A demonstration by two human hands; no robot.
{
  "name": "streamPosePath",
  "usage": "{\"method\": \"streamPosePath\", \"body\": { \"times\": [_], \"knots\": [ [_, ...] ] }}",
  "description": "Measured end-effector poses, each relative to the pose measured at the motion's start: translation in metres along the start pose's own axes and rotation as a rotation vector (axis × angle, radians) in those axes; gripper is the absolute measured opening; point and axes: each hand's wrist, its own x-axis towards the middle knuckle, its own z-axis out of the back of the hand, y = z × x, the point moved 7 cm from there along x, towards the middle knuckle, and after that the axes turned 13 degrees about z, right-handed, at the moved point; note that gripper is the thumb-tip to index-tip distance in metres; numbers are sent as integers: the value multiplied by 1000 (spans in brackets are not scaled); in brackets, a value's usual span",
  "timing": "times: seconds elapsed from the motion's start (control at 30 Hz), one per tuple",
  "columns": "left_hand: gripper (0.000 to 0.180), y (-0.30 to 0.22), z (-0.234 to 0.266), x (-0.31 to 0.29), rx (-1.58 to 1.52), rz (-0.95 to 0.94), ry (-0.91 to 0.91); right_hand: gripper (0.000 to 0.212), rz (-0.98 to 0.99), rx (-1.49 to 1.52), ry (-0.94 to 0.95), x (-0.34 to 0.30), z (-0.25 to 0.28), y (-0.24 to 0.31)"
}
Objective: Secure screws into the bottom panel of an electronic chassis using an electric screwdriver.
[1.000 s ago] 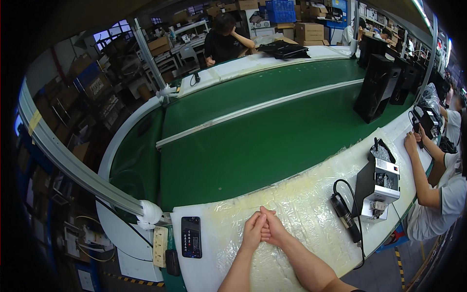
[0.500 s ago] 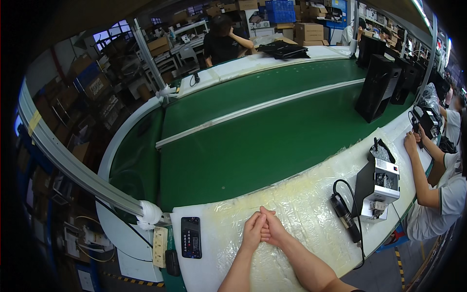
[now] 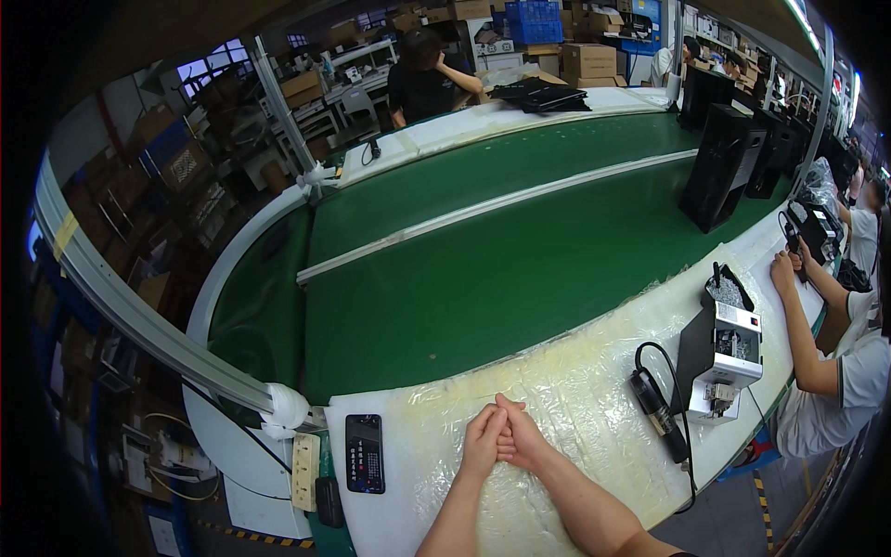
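Note:
My left hand (image 3: pixel 482 439) and my right hand (image 3: pixel 523 438) are clasped together above the plastic-covered bench edge (image 3: pixel 418 446). Their fingers are closed and folded against each other, the thumbs side by side on top. No object shows between them; the inside of the palms is hidden. To the left of my hands a dark phone (image 3: pixel 365 453) lies flat on the bench. On the right lies a black electric screwdriver (image 3: pixel 658 416) with a looped cord, beside a black and silver screw feeder (image 3: pixel 726 357).
A green conveyor belt (image 3: pixel 445 297) with a pale divider rail (image 3: pixel 501 206) runs beyond the bench. Tall black cases (image 3: pixel 722 167) stand on its right part. A power strip (image 3: pixel 304 472) sits at the left post. One person (image 3: pixel 821 371) works at right; another (image 3: pixel 427 79) sits across.
My clasped hands have stayed in place. A small pale spot on the green belt and the nearest black case have shifted very slightly to the right.

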Motion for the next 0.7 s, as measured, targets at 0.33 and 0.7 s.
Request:
{"method": "streamPosePath", "body": {
  "times": [0.33,0.7],
  "knots": [
    [22,1,1,0,9,15,-5,60,15,3,-2,0,-1,1],
    [23,3,1,1,14,0,-9,59,21,15,8,-1,-1,1]
  ]
}}
